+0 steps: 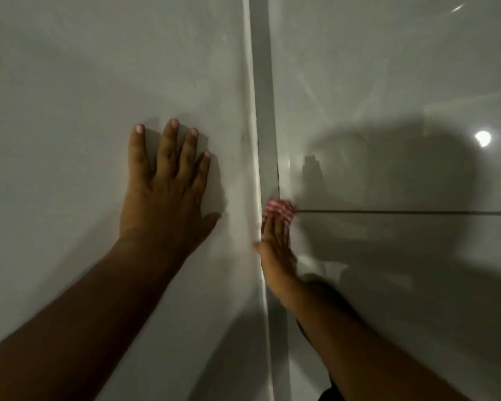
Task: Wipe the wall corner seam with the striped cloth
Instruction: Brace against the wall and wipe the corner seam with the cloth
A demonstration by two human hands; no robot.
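The wall corner seam (258, 117) runs top to bottom through the middle of the view, between a matt pale wall on the left and glossy tiles on the right. My left hand (164, 186) lies flat on the left wall, fingers spread upward, holding nothing. Just right of the seam, my right hand (275, 247) presses the red-and-white striped cloth (279, 209) against the tiles. Only a small bunch of the cloth shows above my fingertips; the rest is hidden under the hand.
A dark horizontal grout line (402, 212) crosses the glossy tiles (388, 82) at cloth height. A bright lamp reflection (482, 138) and a large shadow sit on the tiles. The left wall (84, 82) is plain and matt.
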